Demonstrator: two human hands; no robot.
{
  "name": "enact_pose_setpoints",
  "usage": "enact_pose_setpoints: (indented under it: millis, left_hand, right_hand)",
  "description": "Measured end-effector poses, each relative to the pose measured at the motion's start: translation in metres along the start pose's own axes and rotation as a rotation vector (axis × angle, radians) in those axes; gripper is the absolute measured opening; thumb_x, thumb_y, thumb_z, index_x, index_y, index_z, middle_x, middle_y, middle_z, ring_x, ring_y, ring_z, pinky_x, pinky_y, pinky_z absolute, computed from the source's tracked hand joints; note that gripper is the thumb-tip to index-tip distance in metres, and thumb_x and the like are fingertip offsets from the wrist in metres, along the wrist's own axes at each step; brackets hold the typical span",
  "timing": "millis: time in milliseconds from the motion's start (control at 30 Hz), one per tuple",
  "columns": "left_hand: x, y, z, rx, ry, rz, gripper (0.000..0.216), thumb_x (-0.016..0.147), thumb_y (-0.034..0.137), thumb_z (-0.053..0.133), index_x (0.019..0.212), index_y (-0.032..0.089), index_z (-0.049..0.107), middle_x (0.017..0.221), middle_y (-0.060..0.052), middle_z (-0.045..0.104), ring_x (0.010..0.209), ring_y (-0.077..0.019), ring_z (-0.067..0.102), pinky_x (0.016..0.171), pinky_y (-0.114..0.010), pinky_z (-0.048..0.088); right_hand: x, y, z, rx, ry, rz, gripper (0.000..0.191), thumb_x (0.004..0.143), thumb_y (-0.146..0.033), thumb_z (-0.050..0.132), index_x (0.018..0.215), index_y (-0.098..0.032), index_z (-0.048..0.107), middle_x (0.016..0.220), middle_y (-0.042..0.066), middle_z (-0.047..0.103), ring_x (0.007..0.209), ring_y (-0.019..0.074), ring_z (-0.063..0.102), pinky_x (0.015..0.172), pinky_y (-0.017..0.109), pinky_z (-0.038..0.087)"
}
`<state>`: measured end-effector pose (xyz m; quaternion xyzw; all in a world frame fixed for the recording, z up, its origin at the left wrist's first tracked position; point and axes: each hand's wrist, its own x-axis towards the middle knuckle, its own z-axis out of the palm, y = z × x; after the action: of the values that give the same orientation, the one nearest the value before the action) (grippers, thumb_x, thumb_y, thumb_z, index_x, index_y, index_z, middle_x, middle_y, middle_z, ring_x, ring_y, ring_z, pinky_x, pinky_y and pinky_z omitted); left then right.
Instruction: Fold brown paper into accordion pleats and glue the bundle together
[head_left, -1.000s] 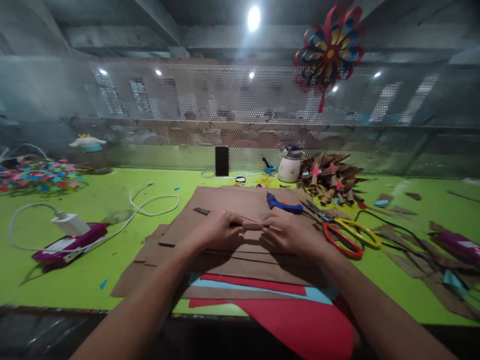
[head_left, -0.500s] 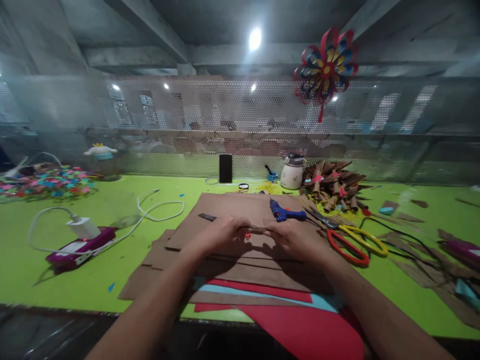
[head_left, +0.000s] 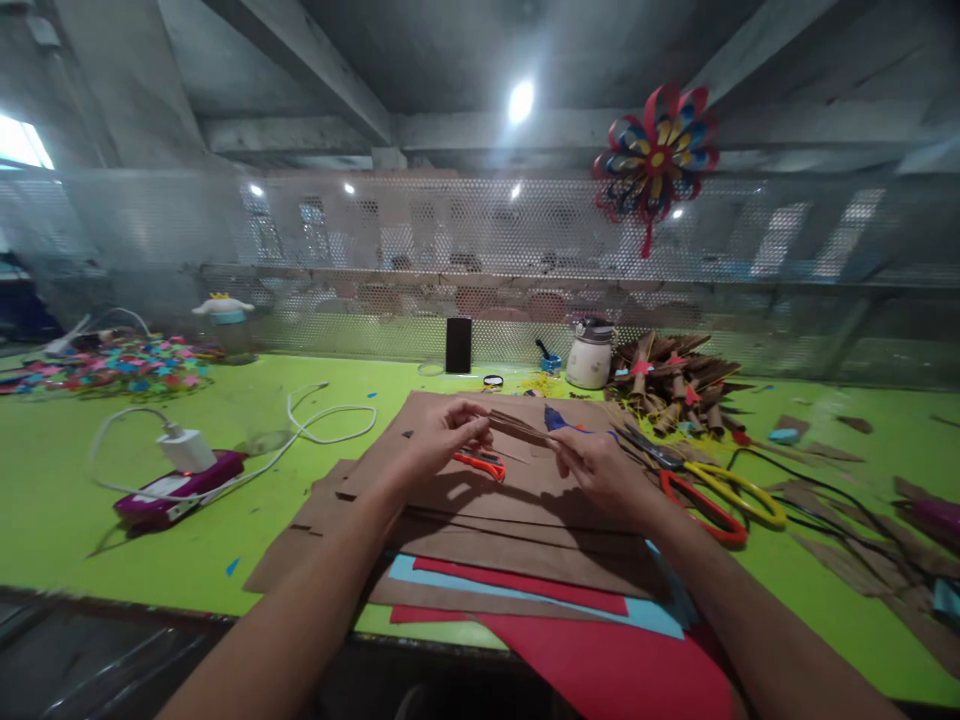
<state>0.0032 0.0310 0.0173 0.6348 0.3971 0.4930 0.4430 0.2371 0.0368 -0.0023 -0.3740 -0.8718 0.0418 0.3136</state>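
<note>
Strips (head_left: 519, 426) sat above cardboard sheets (head_left: 450, 520), mid-counter (head_left: 60, 500); cutter (head_left: 486, 464) lay on sheets. Scissors (head_left: 688, 467) lay right, power strip (head_left: 180, 492) well left. Behind, flask (head_left: 589, 358) stood between upright slab (head_left: 458, 345) and roll heap (head_left: 675, 380).

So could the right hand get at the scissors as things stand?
Probably yes: the scissors lie close to the right hand, with nothing seen lying on their handles. That hand seems to grip one end of the brown strips, though, so it would likely have to let go first.

Lime-green tabletop (head_left: 60, 520) beneath brown sheets (head_left: 517, 548), purple power strip (head_left: 217, 468), white bottle (head_left: 589, 364)
</note>
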Motion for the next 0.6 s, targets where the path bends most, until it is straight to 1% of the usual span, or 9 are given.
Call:
enact_pose_setpoints:
  millis: [33,100,167,233,300,367,467,533,600]
  left_hand:
    - [-0.001,-0.001,0.002,-0.105,0.003,-0.033,0.026,0.073,0.031,0.064,0.091,0.014,0.058,0.071,-0.004,0.063,0.069,-0.0141,0.06,0.068,-0.028,0.047]
    - [-0.003,-0.004,0.008,-0.265,-0.067,-0.115,0.028,0.073,0.033,0.065,0.093,0.013,0.059,0.08,-0.008,0.065,0.073,-0.0153,0.061,0.07,-0.029,0.048]
    - [-0.005,-0.006,0.015,-0.346,-0.168,-0.194,0.029,0.074,0.034,0.064,0.093,0.012,0.061,0.091,-0.012,0.065,0.072,-0.0143,0.061,0.07,-0.028,0.048]
    - [-0.007,-0.008,0.023,-0.358,-0.222,-0.239,0.03,0.076,0.036,0.062,0.092,0.011,0.063,0.096,-0.013,0.064,0.071,-0.0123,0.061,0.069,-0.025,0.047]
    - [-0.008,-0.008,0.028,-0.359,-0.223,-0.23,0.031,0.077,0.038,0.06,0.092,0.011,0.063,0.095,-0.013,0.064,0.071,-0.0119,0.06,0.068,-0.023,0.047]
    - [-0.008,-0.009,0.031,-0.38,-0.204,-0.205,0.032,0.079,0.039,0.058,0.094,0.012,0.062,0.093,-0.012,0.065,0.07,-0.0121,0.06,0.068,-0.024,0.047]
    - [-0.009,-0.011,0.032,-0.437,-0.177,-0.225,0.03,0.079,0.037,0.057,0.096,0.012,0.061,0.096,-0.012,0.065,0.068,-0.0121,0.06,0.068,-0.026,0.047]
    - [-0.01,-0.01,0.032,-0.467,-0.157,-0.243,0.03,0.079,0.036,0.058,0.097,0.012,0.061,0.1,-0.013,0.064,0.073,-0.0135,0.06,0.069,-0.026,0.046]
    - [-0.012,-0.009,0.034,-0.474,-0.13,-0.244,0.031,0.079,0.034,0.058,0.1,0.012,0.06,0.103,-0.014,0.064,0.08,-0.015,0.06,0.072,-0.026,0.045]
  right_hand:
    - [0.0,-0.002,0.001,-0.007,0.028,0.003,0.031,0.092,-0.027,0.031,0.072,-0.017,0.051,0.057,-0.001,0.051,0.051,0.0104,0.045,0.054,0.022,0.031]
    - [0.0,-0.008,0.002,-0.03,0.089,0.009,0.03,0.092,-0.026,0.031,0.074,-0.017,0.053,0.059,0.0,0.053,0.053,0.0111,0.048,0.055,0.022,0.032]
    - [0.0,-0.017,0.004,-0.067,0.142,0.008,0.026,0.092,-0.024,0.032,0.084,-0.016,0.056,0.066,0.002,0.059,0.056,0.0122,0.051,0.056,0.023,0.033]
    - [-0.001,-0.025,0.007,-0.128,0.181,0.004,0.025,0.091,-0.023,0.034,0.09,-0.016,0.057,0.072,0.005,0.062,0.058,0.0137,0.055,0.054,0.023,0.032]
    - [-0.002,-0.028,0.014,-0.198,0.201,0.009,0.025,0.09,-0.024,0.035,0.091,-0.015,0.058,0.071,0.006,0.064,0.058,0.0152,0.056,0.053,0.024,0.031]
    - [-0.003,-0.027,0.023,-0.228,0.201,0.001,0.026,0.091,-0.026,0.034,0.092,-0.015,0.058,0.071,0.006,0.064,0.059,0.0159,0.057,0.053,0.025,0.031]
    - [-0.005,-0.023,0.035,-0.207,0.174,-0.051,0.026,0.091,-0.027,0.034,0.102,-0.015,0.055,0.077,0.006,0.065,0.064,0.0162,0.058,0.057,0.025,0.033]
    - [-0.006,-0.024,0.039,-0.198,0.149,-0.065,0.027,0.091,-0.028,0.035,0.104,-0.015,0.054,0.08,0.007,0.065,0.068,0.0172,0.059,0.059,0.025,0.035]
    - [-0.007,-0.028,0.039,-0.184,0.121,-0.053,0.026,0.09,-0.028,0.036,0.102,-0.014,0.054,0.083,0.009,0.065,0.073,0.0183,0.06,0.061,0.025,0.037]
